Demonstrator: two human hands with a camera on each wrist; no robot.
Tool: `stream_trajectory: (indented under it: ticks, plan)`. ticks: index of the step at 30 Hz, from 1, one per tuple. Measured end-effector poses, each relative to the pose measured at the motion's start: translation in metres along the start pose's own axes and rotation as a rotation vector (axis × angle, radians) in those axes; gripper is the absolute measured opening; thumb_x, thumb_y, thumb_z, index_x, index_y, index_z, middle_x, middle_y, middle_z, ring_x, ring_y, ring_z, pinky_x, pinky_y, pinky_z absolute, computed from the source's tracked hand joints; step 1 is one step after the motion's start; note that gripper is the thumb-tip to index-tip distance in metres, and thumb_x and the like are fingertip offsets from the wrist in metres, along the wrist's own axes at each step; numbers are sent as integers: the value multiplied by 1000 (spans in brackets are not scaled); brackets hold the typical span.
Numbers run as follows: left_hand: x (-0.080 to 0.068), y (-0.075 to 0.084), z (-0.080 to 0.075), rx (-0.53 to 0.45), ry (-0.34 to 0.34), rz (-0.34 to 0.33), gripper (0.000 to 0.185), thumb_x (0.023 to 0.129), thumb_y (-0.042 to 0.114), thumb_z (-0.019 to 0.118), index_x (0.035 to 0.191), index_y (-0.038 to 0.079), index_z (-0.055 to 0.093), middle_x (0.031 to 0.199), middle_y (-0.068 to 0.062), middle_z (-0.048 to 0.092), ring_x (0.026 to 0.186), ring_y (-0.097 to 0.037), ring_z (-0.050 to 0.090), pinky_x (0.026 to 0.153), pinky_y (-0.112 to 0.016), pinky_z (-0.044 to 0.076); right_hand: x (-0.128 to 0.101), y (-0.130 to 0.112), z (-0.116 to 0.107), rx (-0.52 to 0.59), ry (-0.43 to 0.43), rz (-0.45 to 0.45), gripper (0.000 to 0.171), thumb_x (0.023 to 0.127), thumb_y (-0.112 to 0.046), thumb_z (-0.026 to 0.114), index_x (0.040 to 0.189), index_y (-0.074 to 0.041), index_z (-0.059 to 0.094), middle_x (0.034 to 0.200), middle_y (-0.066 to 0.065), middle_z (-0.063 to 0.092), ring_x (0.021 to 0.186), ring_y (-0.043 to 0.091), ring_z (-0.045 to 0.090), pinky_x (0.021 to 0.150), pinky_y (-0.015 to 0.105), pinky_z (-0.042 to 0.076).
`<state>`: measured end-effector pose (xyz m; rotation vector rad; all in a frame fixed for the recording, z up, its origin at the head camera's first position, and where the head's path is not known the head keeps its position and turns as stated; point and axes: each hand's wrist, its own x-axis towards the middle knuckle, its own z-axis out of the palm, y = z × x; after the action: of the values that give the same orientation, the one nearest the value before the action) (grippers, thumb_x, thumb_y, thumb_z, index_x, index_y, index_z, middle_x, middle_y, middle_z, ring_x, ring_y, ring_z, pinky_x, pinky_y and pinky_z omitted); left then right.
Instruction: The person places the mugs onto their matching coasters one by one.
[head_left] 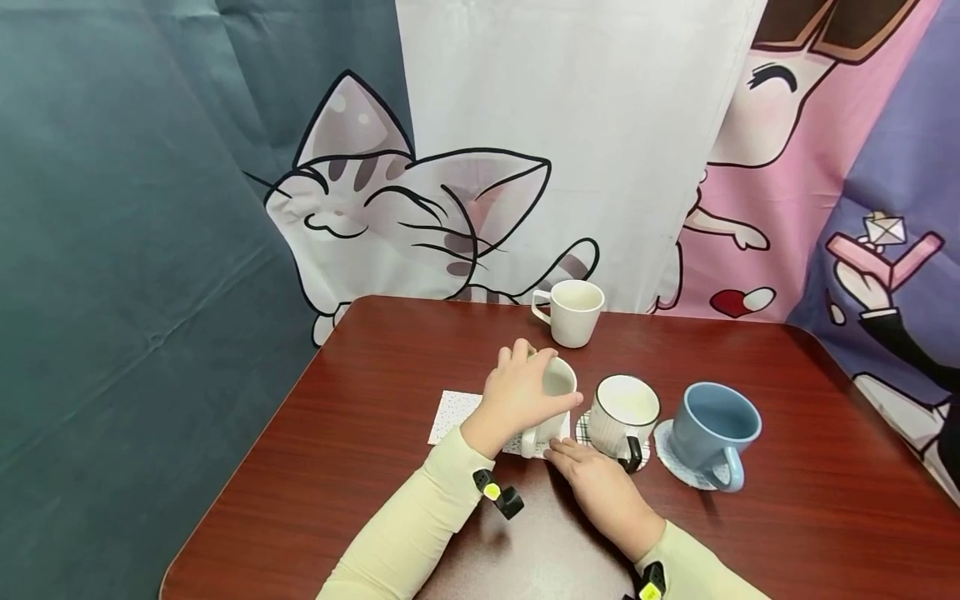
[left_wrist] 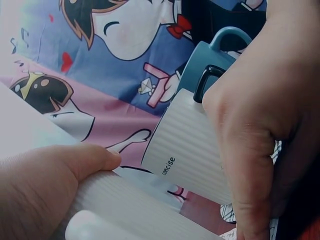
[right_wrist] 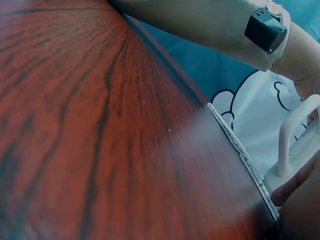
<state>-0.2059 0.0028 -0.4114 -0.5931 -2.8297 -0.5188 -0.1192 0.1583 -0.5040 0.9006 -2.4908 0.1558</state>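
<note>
1. Four cups share the red-brown table (head_left: 315, 467); the one I am working on is the ribbed cream mug (head_left: 557, 392) near the middle, over a white dotted coaster (head_left: 453, 413).
2. My left hand (head_left: 517, 398) wraps over the mug's side and rim, fingers curled round it. I judge the grip sits high so the mug can be tipped or turned on the coaster.
3. My right hand (head_left: 600, 487) lies low on the table with fingers extended, its fingertips (head_left: 558, 454) at the mug's base and the coaster's edge. It grasps nothing; it seems to steady the coaster.
4. As for direction, the mug looks tilted: its mouth faces up and toward the right, and its handle (right_wrist: 295, 137) hangs at the near side, toward me. Its long axis leans off vertical.
5. Just to the right stands a ribbed mug with a dark handle (head_left: 622, 421) on a checked coaster, then a blue mug (head_left: 712, 433) on its own coaster.
6. One more cream mug (head_left: 572, 312) stands apart at the far edge, handle left.
</note>
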Motion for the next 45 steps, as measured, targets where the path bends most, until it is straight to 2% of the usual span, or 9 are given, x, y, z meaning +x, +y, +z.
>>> stream_trajectory:
  ticks: [11,21,30,45]
  plan:
    - [0,4,-1,30,-1,-41,81,77,78,64,139,27,58,123,-8,49,108,-28,48,67,-39,52,1,0,2,-4,29,0,31,77,1,71,108,-4,74,113,10,74,103,25,72,90,41,57]
    - [1,5,-1,47,3,-38,82,77,78,64,141,26,57,126,-11,50,109,-28,48,69,-40,52,1,1,1,16,45,19,34,75,3,73,108,-4,74,114,10,74,104,26,72,89,43,58]
    - [1,6,1,78,32,-26,79,78,78,63,137,26,59,120,-8,49,105,-28,48,65,-38,51,1,2,2,19,41,25,34,75,4,73,108,-4,74,114,10,73,104,27,71,89,43,57]
    - [0,7,3,69,38,-52,76,77,78,64,132,25,59,119,-8,49,105,-29,49,67,-39,52,1,0,3,25,52,13,33,75,5,73,107,-3,74,113,11,74,103,27,72,89,43,57]
